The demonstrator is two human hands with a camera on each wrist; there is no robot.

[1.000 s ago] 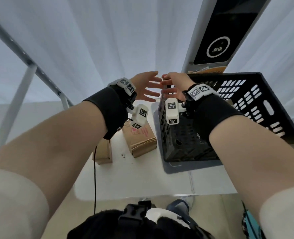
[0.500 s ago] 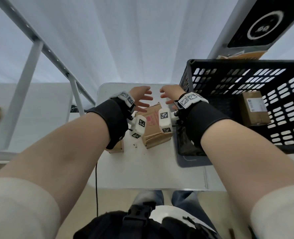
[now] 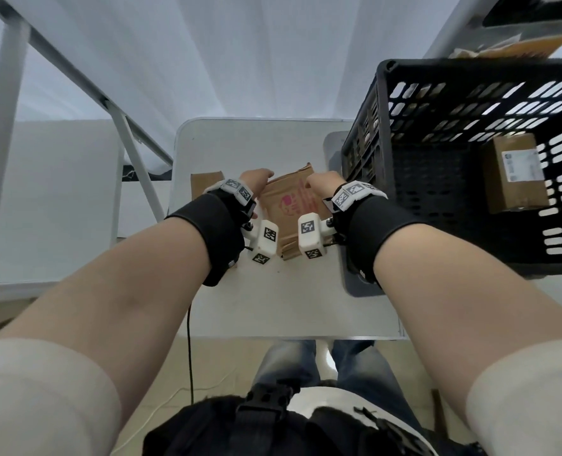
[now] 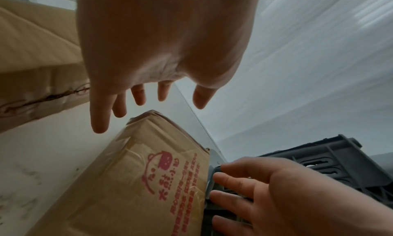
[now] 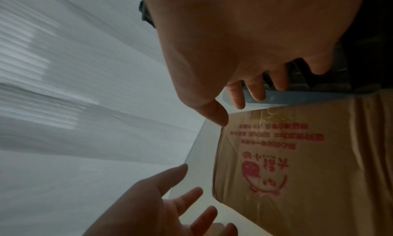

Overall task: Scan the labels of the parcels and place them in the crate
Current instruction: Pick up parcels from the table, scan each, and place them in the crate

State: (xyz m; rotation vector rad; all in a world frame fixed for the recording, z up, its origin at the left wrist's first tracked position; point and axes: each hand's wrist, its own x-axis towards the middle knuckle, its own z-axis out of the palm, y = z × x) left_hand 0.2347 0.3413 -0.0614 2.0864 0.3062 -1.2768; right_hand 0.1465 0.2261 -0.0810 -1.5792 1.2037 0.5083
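Note:
A brown cardboard parcel [image 3: 289, 205] with pink print lies on the white table [image 3: 273, 301], just left of the black crate [image 3: 385, 133]. My left hand [image 3: 256, 181] is at its left far edge and my right hand [image 3: 320, 184] at its right far edge. In the left wrist view the left hand [image 4: 138, 95] hovers with spread fingers over the parcel [image 4: 138, 180]. In the right wrist view the right hand [image 5: 244, 96] has loose fingers, its thumb at the parcel [image 5: 297, 164] corner. Neither hand grips it. Another parcel [image 3: 513, 172] with a white label lies inside the crate.
A smaller brown box [image 3: 207, 182] stands on the table left of my left wrist. The crate sits on a grey mat [image 3: 362, 287] at the table's right side. A white metal frame [image 3: 131, 149] and white curtain are behind. A black cable [image 3: 190, 340] hangs off the front edge.
Both hands have come down from near the crate's rim to either side of the pink-printed parcel on the table. The head view has tilted down, so the crate's inside shows.

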